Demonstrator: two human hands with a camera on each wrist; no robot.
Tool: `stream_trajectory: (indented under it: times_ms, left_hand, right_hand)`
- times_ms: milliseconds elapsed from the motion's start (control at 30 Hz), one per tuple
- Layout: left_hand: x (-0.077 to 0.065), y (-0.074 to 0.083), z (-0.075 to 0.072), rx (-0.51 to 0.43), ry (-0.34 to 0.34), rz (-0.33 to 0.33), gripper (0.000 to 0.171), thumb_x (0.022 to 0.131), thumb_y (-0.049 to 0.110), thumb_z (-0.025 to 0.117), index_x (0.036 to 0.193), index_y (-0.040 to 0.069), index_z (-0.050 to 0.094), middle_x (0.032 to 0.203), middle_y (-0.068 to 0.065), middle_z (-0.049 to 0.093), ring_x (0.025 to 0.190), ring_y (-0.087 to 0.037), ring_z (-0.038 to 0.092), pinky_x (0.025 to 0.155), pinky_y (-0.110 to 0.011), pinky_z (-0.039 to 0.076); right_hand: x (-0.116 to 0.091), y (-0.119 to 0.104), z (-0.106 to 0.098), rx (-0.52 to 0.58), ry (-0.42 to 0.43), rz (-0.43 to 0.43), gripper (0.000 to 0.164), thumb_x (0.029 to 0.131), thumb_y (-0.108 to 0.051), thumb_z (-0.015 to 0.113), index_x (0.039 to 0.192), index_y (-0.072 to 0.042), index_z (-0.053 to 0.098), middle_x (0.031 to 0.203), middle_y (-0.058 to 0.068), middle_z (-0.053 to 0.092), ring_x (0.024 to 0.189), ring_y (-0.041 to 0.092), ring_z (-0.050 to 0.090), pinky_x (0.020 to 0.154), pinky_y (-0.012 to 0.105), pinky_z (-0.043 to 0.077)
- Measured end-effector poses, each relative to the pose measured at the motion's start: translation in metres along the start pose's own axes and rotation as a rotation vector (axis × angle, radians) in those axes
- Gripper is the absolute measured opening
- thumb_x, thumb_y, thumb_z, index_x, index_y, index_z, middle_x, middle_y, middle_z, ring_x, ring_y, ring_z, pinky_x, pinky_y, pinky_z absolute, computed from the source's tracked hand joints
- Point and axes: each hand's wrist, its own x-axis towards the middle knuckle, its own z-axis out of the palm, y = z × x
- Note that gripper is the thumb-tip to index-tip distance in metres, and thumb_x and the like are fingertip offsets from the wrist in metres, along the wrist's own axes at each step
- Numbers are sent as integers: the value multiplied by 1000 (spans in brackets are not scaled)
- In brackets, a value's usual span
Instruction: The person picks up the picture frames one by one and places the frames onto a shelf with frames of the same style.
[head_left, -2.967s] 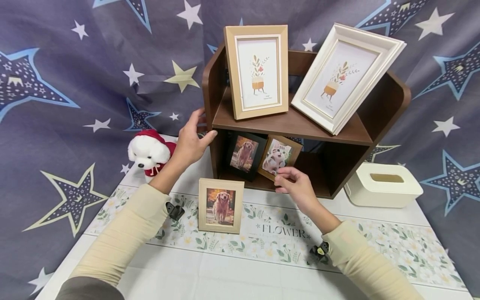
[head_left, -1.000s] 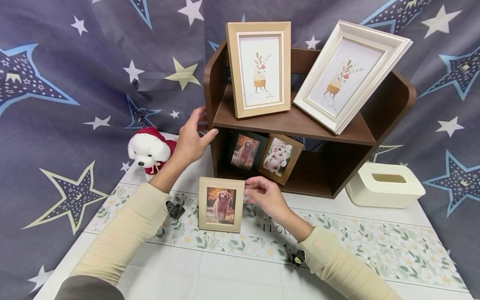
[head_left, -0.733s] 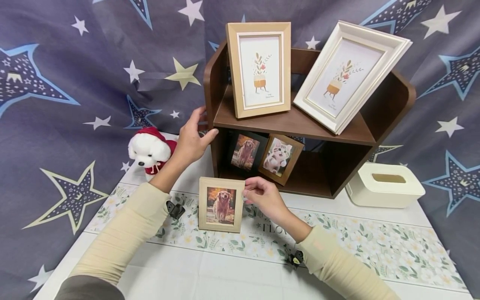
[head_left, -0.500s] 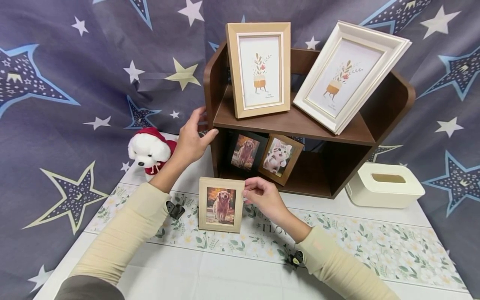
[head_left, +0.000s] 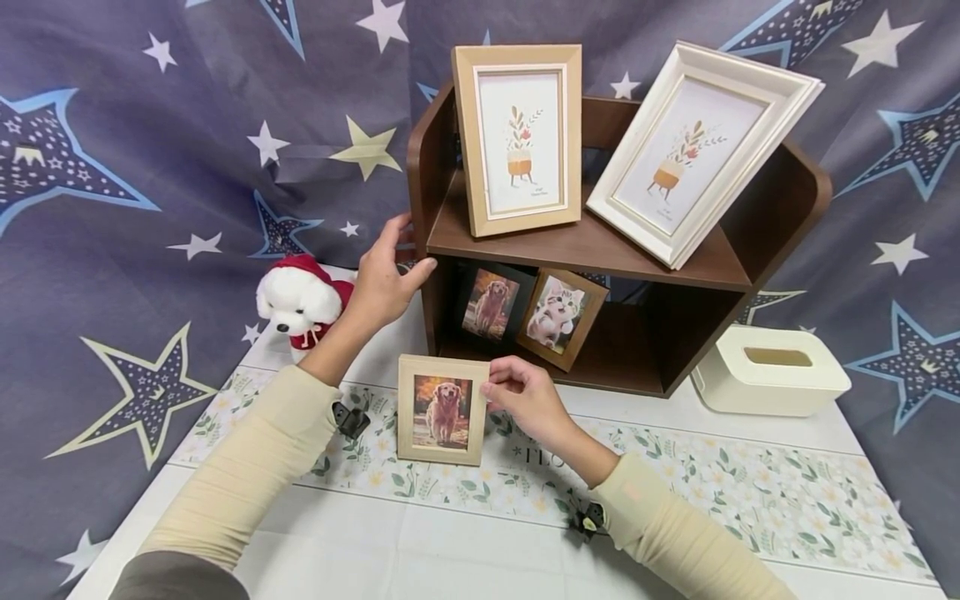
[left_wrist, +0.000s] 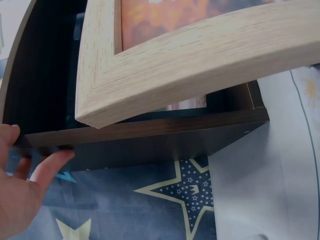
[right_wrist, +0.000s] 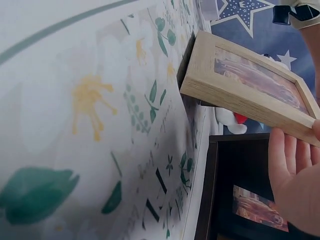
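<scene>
My left hand (head_left: 386, 275) holds the left side panel of a dark brown two-tier shelf (head_left: 585, 250), thumb at its front edge and fingers on the outer face. In the left wrist view, the thumb and fingers are on either side of the panel edge. My right hand (head_left: 528, 400) pinches the upper right edge of a light wood photo frame (head_left: 405, 408) with a dog picture, standing on the table before the shelf. The thumb overlaps the front border; the fingers (right_wrist: 290, 150) lie along the frame's side in the right wrist view.
On the upper tier stand a tan frame (head_left: 480, 225) and a tilted white frame (head_left: 750, 167). Below are a black frame (head_left: 517, 308) and a leaning brown frame (head_left: 581, 333). A white plush dog (head_left: 296, 300) is left, a tissue box (head_left: 772, 387) right.
My right hand has left the brown frame with the kitten picture and moved left and down to the light wood frame, its thumb now over the border. My left hand stays on the shelf.
</scene>
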Motion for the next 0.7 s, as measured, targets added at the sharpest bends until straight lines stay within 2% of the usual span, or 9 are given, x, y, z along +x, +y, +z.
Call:
stream_trajectory:
  times_ms: [400, 700]
  left_hand:
    - [0, -1, 0, -8, 8, 14, 63, 96, 14, 70, 151, 10, 41, 137, -21, 59, 119, -38, 65, 99, -52, 56]
    - [0, -1, 0, -8, 6, 12, 64, 95, 14, 70, 152, 11, 40, 138, -21, 59, 119, -38, 65, 99, -52, 56]
  right_hand:
    - [0, 3, -13, 4, 3, 7, 25, 95, -3, 68, 120, 2, 64, 105, 19, 67, 84, 15, 69, 84, 58, 60]
    - [-4, -3, -29, -5, 53, 18, 24, 95, -1, 67, 119, 2, 65, 101, 12, 67, 85, 14, 69, 79, 43, 64]
